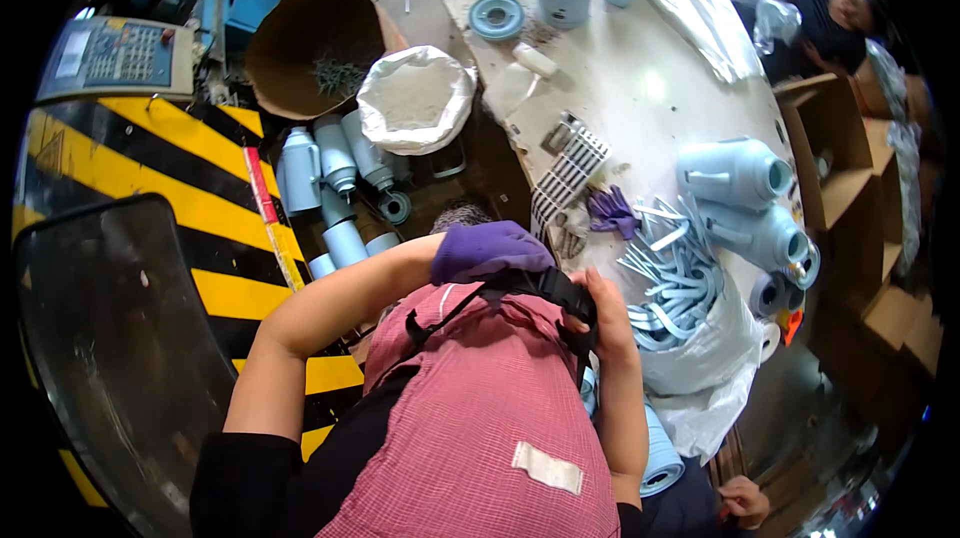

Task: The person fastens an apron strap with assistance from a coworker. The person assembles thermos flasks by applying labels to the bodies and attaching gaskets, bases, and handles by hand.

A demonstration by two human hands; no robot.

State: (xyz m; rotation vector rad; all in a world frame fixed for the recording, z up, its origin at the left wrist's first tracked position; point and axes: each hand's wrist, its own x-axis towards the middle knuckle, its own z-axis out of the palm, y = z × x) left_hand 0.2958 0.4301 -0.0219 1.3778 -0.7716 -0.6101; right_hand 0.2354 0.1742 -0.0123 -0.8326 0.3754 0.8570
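My left hand (487,249) wears a purple glove and rests closed on a black strap (530,284) at the top of my pink checked apron (480,418). My bare right hand (601,315) grips the same strap at its right end, fingers curled over it. Both hands sit close to my chest, below the edge of the white worktable (640,88). A second purple glove (611,210) lies on the table just above my right hand, next to a pile of pale blue plastic strips (675,278).
Pale blue plastic jugs (740,200) lie on the table at right; more lie in a bin (335,193) at left. A white sack (415,98) and brown drum (315,43) stand behind. A yellow-black striped machine (150,178) fills the left. Other people sit top right and bottom right.
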